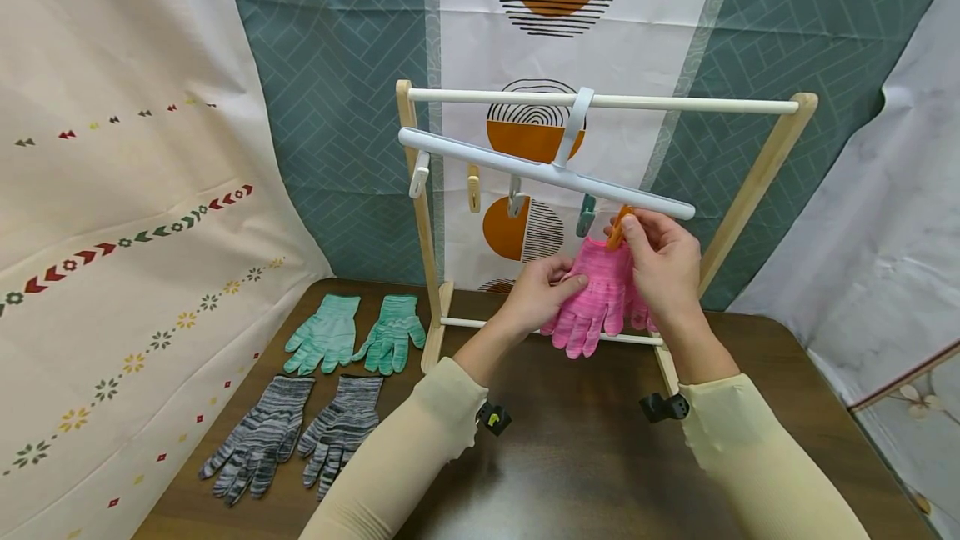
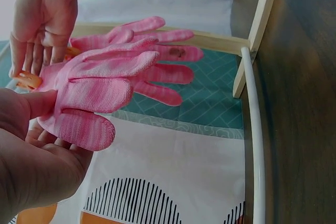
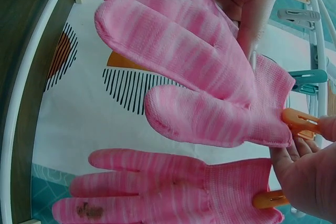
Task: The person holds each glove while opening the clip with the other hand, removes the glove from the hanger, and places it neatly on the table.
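My left hand pinches a pink striped knit glove by its side, thumb in front and fingers behind. My right hand pinches an orange clothespin under the right end of a white hanger bar. In the right wrist view this orange clothespin sits at the cuff of the near pink glove. Below it, another pink glove with a brown mark on one finger hangs from a second orange clothespin. In the head view that glove is mostly hidden.
The hanger hooks over the white rail of a wooden rack. Along its bar hang a teal clip, a grey clip, a yellow clip and a white clip. Green gloves and grey gloves lie on the table's left.
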Demonstrator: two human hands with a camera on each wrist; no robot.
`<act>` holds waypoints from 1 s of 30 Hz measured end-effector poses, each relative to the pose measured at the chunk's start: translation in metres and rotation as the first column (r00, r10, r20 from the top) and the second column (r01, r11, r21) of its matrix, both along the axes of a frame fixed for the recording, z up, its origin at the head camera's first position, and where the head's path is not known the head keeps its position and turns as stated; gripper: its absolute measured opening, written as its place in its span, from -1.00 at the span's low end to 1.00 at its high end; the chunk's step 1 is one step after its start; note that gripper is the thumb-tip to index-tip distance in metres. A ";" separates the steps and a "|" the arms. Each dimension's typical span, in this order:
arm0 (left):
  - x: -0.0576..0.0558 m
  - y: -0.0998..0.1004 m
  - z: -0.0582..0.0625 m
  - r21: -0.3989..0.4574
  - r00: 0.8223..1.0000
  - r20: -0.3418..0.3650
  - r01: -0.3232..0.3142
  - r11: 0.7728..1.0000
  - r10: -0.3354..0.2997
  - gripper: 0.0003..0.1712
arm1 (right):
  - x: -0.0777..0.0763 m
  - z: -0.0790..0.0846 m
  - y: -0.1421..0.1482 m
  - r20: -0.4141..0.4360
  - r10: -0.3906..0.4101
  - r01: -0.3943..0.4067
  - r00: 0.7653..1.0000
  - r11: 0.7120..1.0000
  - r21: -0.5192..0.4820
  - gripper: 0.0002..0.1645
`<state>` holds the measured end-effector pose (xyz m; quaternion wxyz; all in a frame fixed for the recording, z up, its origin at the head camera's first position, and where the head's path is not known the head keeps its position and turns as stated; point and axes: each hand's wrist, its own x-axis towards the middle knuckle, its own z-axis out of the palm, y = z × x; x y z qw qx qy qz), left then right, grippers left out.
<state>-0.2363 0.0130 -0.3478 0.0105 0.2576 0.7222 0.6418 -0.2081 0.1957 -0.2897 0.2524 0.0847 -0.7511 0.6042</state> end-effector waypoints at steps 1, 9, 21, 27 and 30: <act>0.000 0.000 -0.001 0.001 1.000 -0.001 0.001 1.000 -0.001 -0.76 | 0.000 0.000 0.000 0.001 -0.003 0.003 1.000 1.000 0.000 -0.50; 0.000 -0.004 -0.007 -0.013 0.999 -0.031 -0.008 1.000 0.008 -0.80 | -0.001 0.000 0.003 -0.002 -0.006 0.006 1.000 1.000 0.001 -0.53; 0.004 -0.018 -0.015 -0.045 0.998 -0.007 -0.057 0.997 0.057 -0.75 | -0.002 0.000 0.009 0.028 -0.023 0.023 0.999 1.000 0.005 -0.49; 0.004 -0.026 -0.020 -0.026 0.998 -0.001 -0.055 0.998 0.055 -0.75 | -0.002 0.000 0.012 0.013 -0.015 0.015 1.000 1.000 0.005 -0.48; 0.005 -0.031 -0.022 -0.015 0.998 -0.001 -0.057 0.998 0.057 -0.76 | -0.001 -0.001 0.014 0.007 -0.012 0.012 1.000 1.000 0.011 -0.47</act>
